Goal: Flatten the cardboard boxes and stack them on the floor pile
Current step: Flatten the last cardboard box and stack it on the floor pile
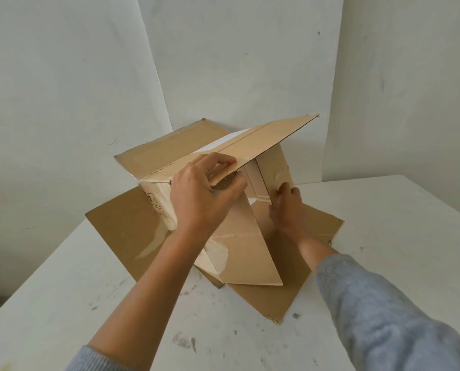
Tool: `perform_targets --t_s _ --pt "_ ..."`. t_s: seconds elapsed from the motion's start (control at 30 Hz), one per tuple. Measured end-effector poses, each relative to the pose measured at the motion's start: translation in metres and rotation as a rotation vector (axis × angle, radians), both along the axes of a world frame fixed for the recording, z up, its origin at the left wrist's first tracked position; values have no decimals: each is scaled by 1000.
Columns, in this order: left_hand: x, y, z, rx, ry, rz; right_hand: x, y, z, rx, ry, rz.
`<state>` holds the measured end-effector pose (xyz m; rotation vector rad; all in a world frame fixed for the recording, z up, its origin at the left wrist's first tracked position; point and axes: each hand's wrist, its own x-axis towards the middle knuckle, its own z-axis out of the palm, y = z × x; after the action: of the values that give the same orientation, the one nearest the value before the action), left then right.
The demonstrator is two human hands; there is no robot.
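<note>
Head view: a cardboard box (196,188) stands on a white table (89,303), resting on a flat sheet of cardboard (124,228) that spreads out beneath it on all sides. The box is still three-dimensional, its near end open with flaps splayed.

The left hand (199,194) is closed on the near edge of the upper flap (271,137), fingers (223,162) curled over the top and thumb beneath. The right hand (287,207) lies against the box's right side wall (277,167) near its lower front corner, fingers bent against the card; whether it truly pinches the wall or only presses it cannot be told.

The step in hand looks like collapsing the box. To do it well, the person would probably free any flap still taped, then push opposite corners towards each other so the walls fold along their creases rather than buckling.

Relative to the box, both hands sit at its near open end, left above, right low to the right. A lower flap (244,258) juts towards the person below them. No floor pile is visible.
</note>
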<state>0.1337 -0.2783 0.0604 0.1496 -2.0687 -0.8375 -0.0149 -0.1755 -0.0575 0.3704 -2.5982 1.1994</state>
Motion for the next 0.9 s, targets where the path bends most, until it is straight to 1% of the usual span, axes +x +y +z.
perform_targets --t_s 0.07,0.13,0.2,0.23,0.3,0.37,0.47,0.53,0.6,0.7,0.77,0.8,0.83,0.9 --pt "5 -7 3 -91 -39 -68 2 4 -2 68 55 -58" --pt "9 -16 5 -188 -82 -140 4 19 -2 110 91 -199" --pt "14 -26 8 -242 -125 -219 1 42 2 97 35 -367" --pt "16 -31 9 -265 -160 -280 -5 54 5 78 -18 -405" --pt "20 -41 15 -350 -273 -388 -17 70 10 64 -76 -379" --pt "20 -51 18 -471 -382 -379 -24 77 16 -30 -103 -374" --pt "20 -61 20 -570 -427 -292 -23 79 23 -254 -166 -438" --pt "21 -64 19 -597 -413 -264 -14 79 18 -332 -183 -420" --pt "21 -65 17 -606 -368 -236 2 76 0 -365 -221 -416" --pt "23 -66 14 -585 -311 -211 36 62 -37 -297 -399 -409" --pt "26 -70 14 -517 -296 -201 58 50 -53 -248 -544 -419" --pt "27 -72 14 -481 -290 -198 66 45 -57 -264 -608 -432" --pt "29 -74 15 -452 -285 -193 73 42 -58 -314 -666 -440" --pt "33 -78 16 -420 -270 -181 80 40 -60 -478 -738 -446"
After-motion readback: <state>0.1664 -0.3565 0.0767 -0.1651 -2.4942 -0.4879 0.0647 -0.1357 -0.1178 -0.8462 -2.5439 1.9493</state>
